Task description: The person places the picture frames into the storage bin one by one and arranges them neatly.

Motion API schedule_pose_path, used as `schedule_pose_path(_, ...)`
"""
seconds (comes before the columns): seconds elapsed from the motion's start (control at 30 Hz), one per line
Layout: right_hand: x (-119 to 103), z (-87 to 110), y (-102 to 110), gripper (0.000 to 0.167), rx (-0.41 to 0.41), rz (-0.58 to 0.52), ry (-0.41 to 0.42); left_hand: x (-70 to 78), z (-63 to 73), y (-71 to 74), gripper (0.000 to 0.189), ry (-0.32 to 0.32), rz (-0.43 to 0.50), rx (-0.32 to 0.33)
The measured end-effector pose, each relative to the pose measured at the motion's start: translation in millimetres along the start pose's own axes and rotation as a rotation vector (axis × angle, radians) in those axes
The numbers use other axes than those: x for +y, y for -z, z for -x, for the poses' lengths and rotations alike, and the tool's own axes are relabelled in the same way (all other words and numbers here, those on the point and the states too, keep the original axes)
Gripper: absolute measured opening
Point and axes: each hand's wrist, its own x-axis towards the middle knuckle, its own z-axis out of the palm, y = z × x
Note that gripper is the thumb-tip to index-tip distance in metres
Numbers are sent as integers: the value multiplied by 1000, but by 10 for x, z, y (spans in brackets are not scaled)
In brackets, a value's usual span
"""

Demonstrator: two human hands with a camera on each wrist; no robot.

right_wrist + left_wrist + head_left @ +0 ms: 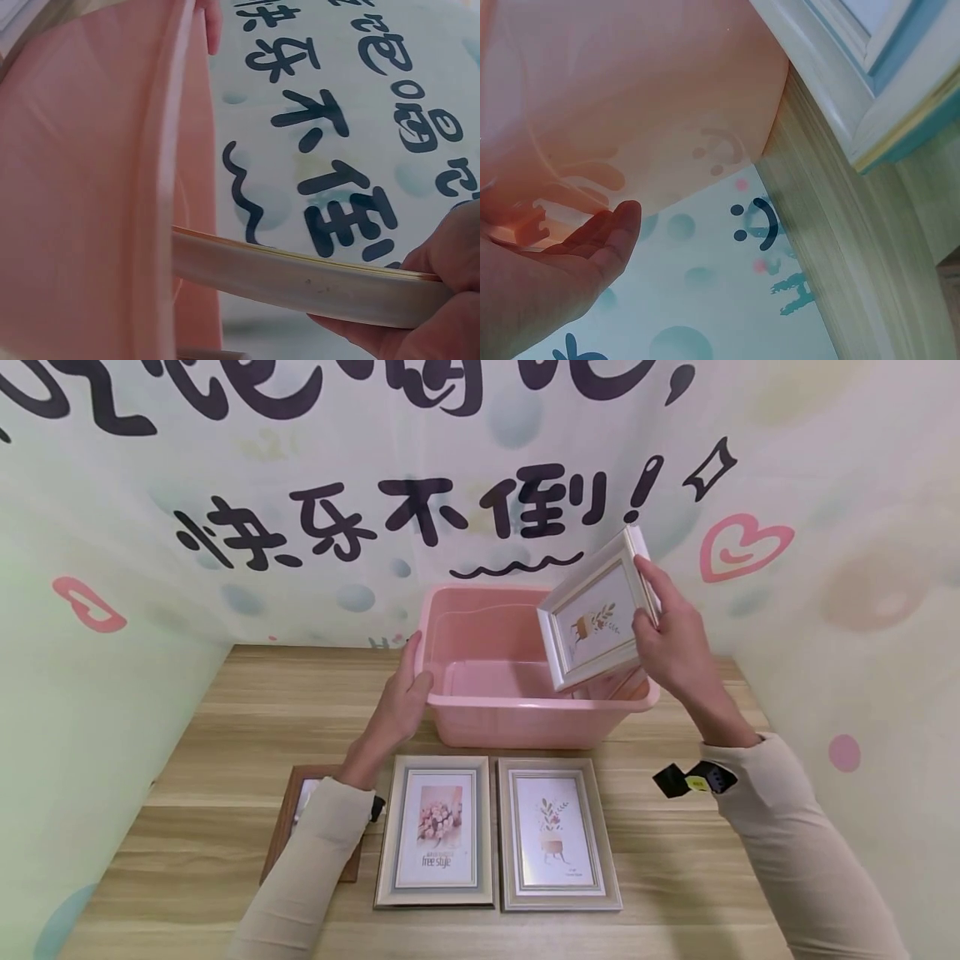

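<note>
A pink plastic basin (517,725) stands on the wooden table. My left hand (401,697) grips its left rim, thumb on the near side; in the left wrist view the fingers (619,232) curl at the rim. My right hand (675,639) holds a white picture frame (600,614) by its right edge, tilted, with its lower end inside the basin's right half. The picture shows a plant in an orange pot. Below it, part of another picture frame (617,685) shows inside the basin. In the right wrist view, thumb and fingers pinch the white frame's thin edge (307,281).
Two pale picture frames lie side by side before the basin: one with a flower photo (437,831), one with a potted plant (557,835). A brown wooden frame (287,814) lies left, partly under my left forearm. A printed wall cloth (337,560) rises behind the table.
</note>
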Motion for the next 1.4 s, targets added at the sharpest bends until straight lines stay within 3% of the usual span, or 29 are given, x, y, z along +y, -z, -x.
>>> schedule_pose_path(0.33, 169, -51, -199, 69, -49, 54, -29, -17, 4, -16, 64, 8, 1, 3)
schedule_pose_path(0.67, 322, -99, -387, 70, -86, 107, 1, 5, 0, -1, 63, 45, 1, -4)
schedule_pose_path(0.97, 438, -147, -534, 70, -101, 214, 34, 13, -3, -14, 63, 26, 0, 3)
schedule_pose_path(1.4, 475, -157, -659, 71, -156, 296, -5, 5, -15, -24, 65, 18, -10, 26)
